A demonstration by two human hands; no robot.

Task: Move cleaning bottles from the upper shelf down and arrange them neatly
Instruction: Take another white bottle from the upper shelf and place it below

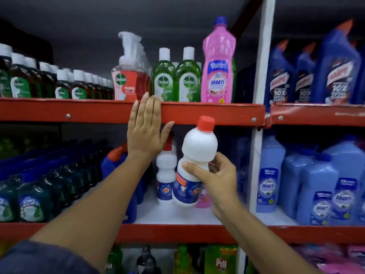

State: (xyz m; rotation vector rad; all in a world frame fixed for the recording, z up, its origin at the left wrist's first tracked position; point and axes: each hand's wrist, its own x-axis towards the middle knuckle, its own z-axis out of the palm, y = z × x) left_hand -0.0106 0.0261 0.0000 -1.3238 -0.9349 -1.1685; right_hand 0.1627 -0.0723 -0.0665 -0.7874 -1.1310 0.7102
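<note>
Head view: right hand [215, 178] grips a white red-capped bottle [194, 165] at its waist, mid-lowering.
Left hand [147, 129] rests flat and empty on the red shelf edge [197, 113]; next, likely stand it beside the matching bottle [166, 175] just left.

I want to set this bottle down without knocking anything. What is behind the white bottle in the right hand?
Behind the white bottle held by the right hand stand another white bottle and a pink bottle, which is mostly covered. Anything deeper on the shelf is hidden.
</note>
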